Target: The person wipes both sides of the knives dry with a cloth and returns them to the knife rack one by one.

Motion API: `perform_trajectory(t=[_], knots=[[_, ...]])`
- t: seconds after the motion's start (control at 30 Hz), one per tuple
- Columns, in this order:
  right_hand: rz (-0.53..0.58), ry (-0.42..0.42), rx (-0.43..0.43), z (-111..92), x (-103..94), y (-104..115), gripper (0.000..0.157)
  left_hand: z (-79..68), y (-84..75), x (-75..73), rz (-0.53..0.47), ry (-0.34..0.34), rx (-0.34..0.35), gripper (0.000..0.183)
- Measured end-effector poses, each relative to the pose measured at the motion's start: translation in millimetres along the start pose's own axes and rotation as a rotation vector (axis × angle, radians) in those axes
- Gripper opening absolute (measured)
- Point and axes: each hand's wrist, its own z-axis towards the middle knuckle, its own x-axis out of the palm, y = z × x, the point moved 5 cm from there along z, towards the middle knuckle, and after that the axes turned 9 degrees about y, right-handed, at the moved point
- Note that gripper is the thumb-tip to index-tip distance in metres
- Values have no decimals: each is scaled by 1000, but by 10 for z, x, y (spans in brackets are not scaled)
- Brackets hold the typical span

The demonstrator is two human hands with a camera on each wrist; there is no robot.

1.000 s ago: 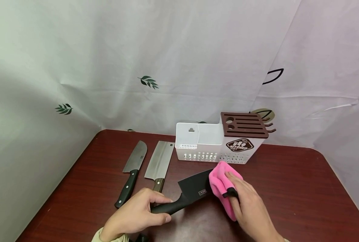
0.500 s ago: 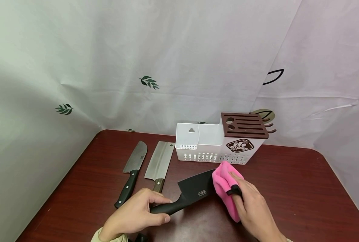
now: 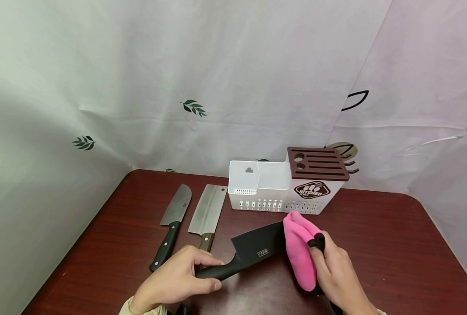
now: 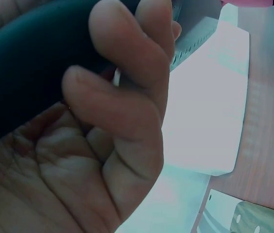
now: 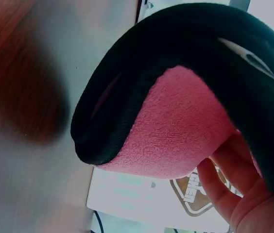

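My left hand [image 3: 182,274] grips the handle of a black cleaver [image 3: 260,245], its blade pointing right and its handle towards the lower left. In the left wrist view the fingers [image 4: 127,107] curl round the dark handle. A folded pink cloth [image 3: 301,253] with black edging is pinched in my right hand [image 3: 337,273]. The cloth covers the far end of the black blade. In the right wrist view the cloth [image 5: 180,126] hangs in a fold, with fingertips [image 5: 219,194] behind it.
Left of the black cleaver lie a black-handled knife [image 3: 172,225] and a wooden-handled cleaver [image 3: 208,212]. Behind them stands a white rack [image 3: 257,199] with a brown slotted top [image 3: 317,163] and hooks on its right. A pale curtain [image 3: 233,78] surrounds the brown table [image 3: 391,245].
My right hand has slid the pink cloth to the right along the blade towards its tip, baring more of it. The left hand and the cleaver have barely moved.
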Motion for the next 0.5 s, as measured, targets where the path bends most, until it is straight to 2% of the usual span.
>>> perform_trajectory(t=[0.5], knots=[[-39, -23, -72, -11, 31, 31, 24, -6, -15, 12, 7, -4, 0, 25]])
